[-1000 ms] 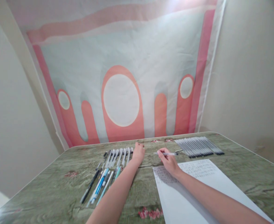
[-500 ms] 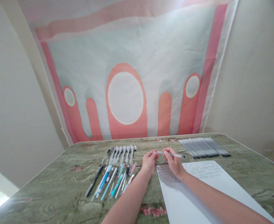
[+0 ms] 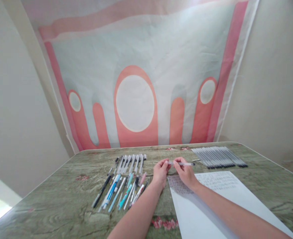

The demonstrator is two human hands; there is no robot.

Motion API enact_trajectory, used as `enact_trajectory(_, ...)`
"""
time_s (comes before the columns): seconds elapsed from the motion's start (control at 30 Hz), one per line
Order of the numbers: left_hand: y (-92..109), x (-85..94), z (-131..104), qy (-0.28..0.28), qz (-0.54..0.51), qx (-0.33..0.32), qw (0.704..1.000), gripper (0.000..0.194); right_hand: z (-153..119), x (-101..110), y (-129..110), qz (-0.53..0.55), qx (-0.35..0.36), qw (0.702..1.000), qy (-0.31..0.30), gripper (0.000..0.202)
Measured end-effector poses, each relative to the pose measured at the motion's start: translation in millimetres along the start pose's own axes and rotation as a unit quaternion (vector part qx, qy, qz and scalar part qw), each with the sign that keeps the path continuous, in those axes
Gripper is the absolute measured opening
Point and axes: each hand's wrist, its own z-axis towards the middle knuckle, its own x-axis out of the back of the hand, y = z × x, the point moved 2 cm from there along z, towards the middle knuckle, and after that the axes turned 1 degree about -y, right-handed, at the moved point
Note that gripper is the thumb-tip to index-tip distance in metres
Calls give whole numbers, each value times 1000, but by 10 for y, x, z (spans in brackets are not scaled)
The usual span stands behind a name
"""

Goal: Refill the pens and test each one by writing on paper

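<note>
A slim clear pen point(image 3: 186, 163) with a dark right end lies nearly level between my two hands. My left hand point(image 3: 160, 172) pinches its left end between thumb and fingertips. My right hand point(image 3: 184, 171) grips the barrel close by, with thumb and fingers closed on it and the dark end sticking out to the right. Both hands are above the table, near the top left corner of a white sheet of paper point(image 3: 206, 212) that carries rows of handwriting. My right forearm crosses over the sheet and hides part of it.
Left of my hands lie assorted pens point(image 3: 111, 192) in loose disorder, with a row of white-capped pens point(image 3: 130, 164) behind them. A neat row of clear, dark-ended pens point(image 3: 216, 157) lies at the back right. The wood-patterned table point(image 3: 61, 199) reaches a wall hanging point(image 3: 136, 39).
The pen has turned a little closer to level, and its dark end has shifted slightly left, nearer my right hand. Both hands stay in almost the same place.
</note>
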Motion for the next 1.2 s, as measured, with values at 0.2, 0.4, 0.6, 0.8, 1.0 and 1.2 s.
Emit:
enact_trajectory(0.2,57,2,2,24,-40,-26,999,26,-18,-5,-28,6,1,1000,-15,28)
enact_trajectory(0.4,85,-14,-15,7,-83,-20,996,27,-24,9,-89,-17,36,999,-18,26)
enact_trajectory(0.6,114,-65,-84,-33,-67,-3,997,33,-30,21,-138,-48,93,995,-9,24)
enact_trajectory(0.8,130,-147,-158,-66,-35,20,997,45,-35,24,-134,-88,147,985,3,19)
enact_trajectory(1.0,106,-132,-138,-37,-38,37,998,57,-45,-16,-183,-113,181,977,-18,18)
enact_trajectory(1.2,181,29,0,25,-43,-50,997,58,-90,-8,-281,-110,168,978,-50,22)
